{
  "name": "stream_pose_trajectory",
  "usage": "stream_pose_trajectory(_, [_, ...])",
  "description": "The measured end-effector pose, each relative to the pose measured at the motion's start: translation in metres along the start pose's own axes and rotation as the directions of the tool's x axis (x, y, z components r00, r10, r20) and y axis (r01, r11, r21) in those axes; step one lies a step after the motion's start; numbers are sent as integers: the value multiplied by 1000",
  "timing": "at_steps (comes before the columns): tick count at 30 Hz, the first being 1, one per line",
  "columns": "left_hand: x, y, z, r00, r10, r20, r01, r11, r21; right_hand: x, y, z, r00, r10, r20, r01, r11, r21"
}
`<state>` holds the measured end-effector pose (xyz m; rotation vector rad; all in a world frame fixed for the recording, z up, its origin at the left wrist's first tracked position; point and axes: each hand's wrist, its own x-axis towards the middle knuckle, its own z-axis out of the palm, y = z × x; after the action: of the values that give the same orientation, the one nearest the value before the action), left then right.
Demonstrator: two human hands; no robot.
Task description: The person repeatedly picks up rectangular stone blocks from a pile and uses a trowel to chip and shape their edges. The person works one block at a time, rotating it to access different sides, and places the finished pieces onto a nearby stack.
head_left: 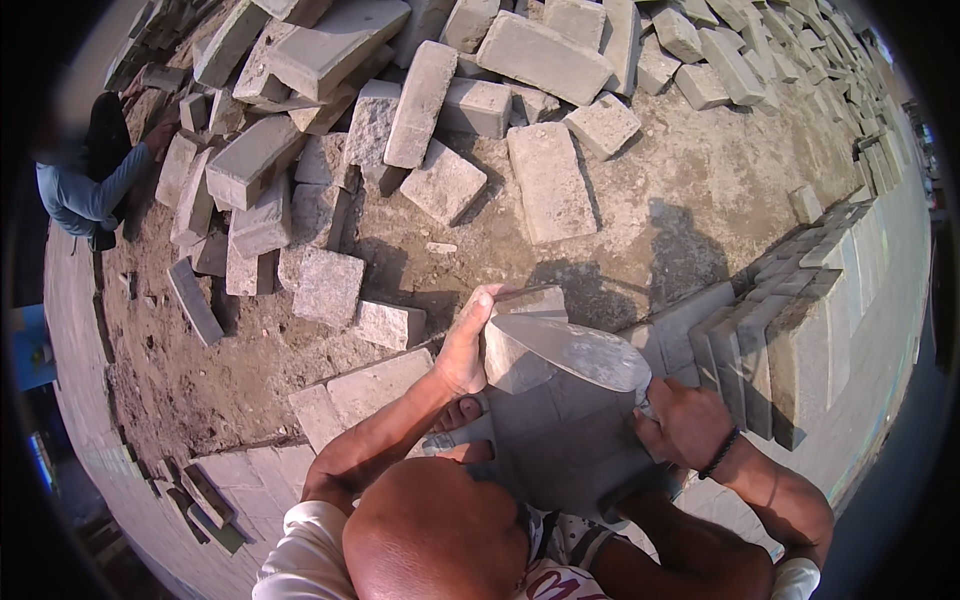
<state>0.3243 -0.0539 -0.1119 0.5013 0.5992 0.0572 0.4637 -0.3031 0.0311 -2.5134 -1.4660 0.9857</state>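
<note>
My left hand (464, 350) grips the left side of a grey concrete paving block (516, 364), its thumb and fingers at the block's upper edge. A pointed trowel (585, 354) is in my right hand (690, 424), which is closed round the handle end and wears a dark beaded bracelet. The flat metal blade points left and overlaps the block's upper face. Whether blade and block touch, I cannot tell. Under the block lie laid pavers (572, 397), partly in shadow. Beside my left wrist, part of a bare foot (455, 414) shows.
A large heap of loose blocks (545, 55) spreads across the far side. Pavers stand on edge in a row (800, 345) at the right. Another person (90, 190) in a blue sleeve crouches at the far left. Sandy ground (230, 395) lies left of the laid pavers.
</note>
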Motion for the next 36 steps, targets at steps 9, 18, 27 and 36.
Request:
stream_pose_trajectory(9, [6, 0, -4, 999, -8, 35, 8, 1000, 3, 0, -1, -5, 999, 20, 26, -19, 999, -29])
stream_pose_trajectory(18, [7, 1, -6, 998, 12, 61, -14, 999, 44, -2, 3, 2, 1000, 4, -25, -4, 1000, 18])
stream_pose_trajectory(27, [5, 5, -15, 999, 32, 9, -32, 999, -30, 3, 34, -7, 981, 191, -21, -191, 981, -26])
stream_pose_trajectory(36, [15, 4, -3, 992, -124, -31, 111, 952, -285, 1, 0, -7, 988, 105, -111, -92, 989, 115])
